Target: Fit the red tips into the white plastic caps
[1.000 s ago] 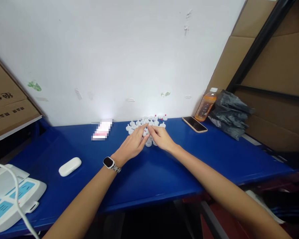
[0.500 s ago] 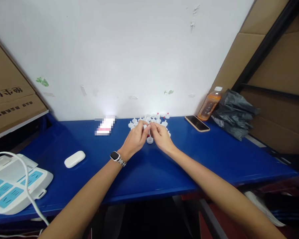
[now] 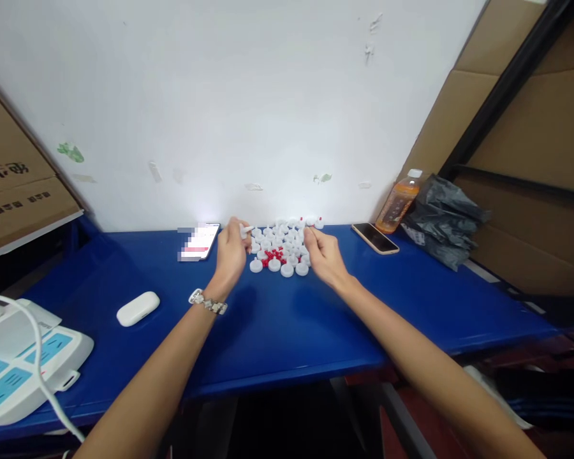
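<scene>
A blue table (image 3: 277, 331) runs along a white wall (image 3: 249, 108). At the far left, a white device with pale blue panels (image 3: 23, 370) sits on the table's edge with a white cable (image 3: 38, 376) lying across it. To its right lies a white oval case (image 3: 138, 308), long axis running left to right and tilted slightly up at the right. Further back, near the wall, a phone (image 3: 198, 242) lies flat. Just right of it, the left hand (image 3: 232, 254), wearing a wristwatch (image 3: 207, 302), is raised and closed around a small white cap (image 3: 245, 230) pinched at the fingertips; its thin tip points right, towards the heap. Next comes a heap of small white and red caps (image 3: 282, 245) resting on the table against the wall. The right hand (image 3: 324, 256) touches the heap's right edge, fingers curled; whether it grips a cap cannot be told. Right of it lie another phone (image 3: 374, 238), angled, an orange drink bottle (image 3: 398, 201) standing upright, and a crumpled dark bag (image 3: 442, 220).
</scene>
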